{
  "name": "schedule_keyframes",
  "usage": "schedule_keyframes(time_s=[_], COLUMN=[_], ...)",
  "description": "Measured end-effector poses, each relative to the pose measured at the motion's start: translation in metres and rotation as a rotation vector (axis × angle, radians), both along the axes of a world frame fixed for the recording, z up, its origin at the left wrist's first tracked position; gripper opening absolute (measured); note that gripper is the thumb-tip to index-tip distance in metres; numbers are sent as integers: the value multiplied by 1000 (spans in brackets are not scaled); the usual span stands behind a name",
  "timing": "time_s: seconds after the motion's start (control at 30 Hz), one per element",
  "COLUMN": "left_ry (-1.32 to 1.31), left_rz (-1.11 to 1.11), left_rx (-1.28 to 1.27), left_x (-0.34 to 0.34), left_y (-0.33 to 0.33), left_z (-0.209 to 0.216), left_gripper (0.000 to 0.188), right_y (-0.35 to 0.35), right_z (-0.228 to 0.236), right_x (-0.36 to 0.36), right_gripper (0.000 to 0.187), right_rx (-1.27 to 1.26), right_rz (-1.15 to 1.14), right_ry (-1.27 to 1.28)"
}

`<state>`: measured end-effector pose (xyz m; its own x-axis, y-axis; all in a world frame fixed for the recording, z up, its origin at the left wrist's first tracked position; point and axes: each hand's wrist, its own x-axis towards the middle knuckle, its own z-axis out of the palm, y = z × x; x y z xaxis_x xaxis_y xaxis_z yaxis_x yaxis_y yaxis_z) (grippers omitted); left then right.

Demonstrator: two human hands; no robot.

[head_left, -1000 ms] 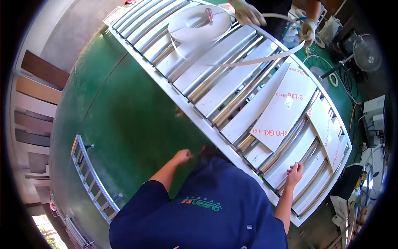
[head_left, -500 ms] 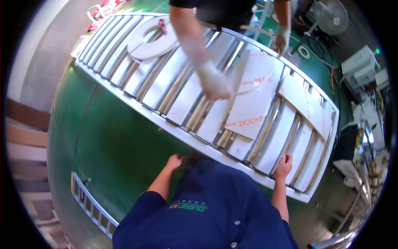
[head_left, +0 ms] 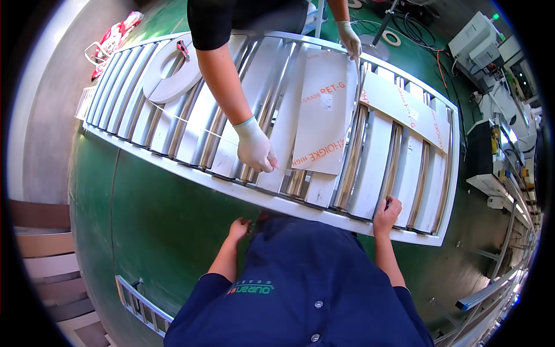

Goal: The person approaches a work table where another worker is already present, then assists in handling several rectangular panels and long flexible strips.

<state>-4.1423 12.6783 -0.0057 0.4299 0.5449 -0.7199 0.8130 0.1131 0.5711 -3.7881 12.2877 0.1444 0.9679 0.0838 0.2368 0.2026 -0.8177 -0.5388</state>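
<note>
Held the left hand (head_left: 239, 229) short of the near rail (head_left: 277, 201) and the right hand (head_left: 387, 216) over it, both loosely curled, contents impossible to tell, with a white panel (head_left: 318, 124) laid mid-conveyor (head_left: 373, 153), a second panel (head_left: 400, 105) farther right, and strip (head_left: 219, 136) only partly drawn from the far-left coil (head_left: 162, 90).

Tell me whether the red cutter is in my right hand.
No, the red cutter lies on the white roll, well apart from your right hand.
</note>
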Motion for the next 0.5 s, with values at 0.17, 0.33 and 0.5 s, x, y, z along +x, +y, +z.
schedule_keyframes(time_s=[0.17,0.33,0.5], left_ry=[26,29,34], left_rz=[-26,-5,-23], left_rx=[42,26,38], left_x=[15,19,23], left_y=[-7,-10,-11], left_z=[27,36,44], left_gripper=[29,29,29], right_y=[-1,-1,0], right_z=[-5,-11,-13], right_x=[-1,-3,-3], right_gripper=[23,24,25], right_rx=[-59,-85,-87], right_rz=[7,6,-2], right_ry=[-13,-43,-41])
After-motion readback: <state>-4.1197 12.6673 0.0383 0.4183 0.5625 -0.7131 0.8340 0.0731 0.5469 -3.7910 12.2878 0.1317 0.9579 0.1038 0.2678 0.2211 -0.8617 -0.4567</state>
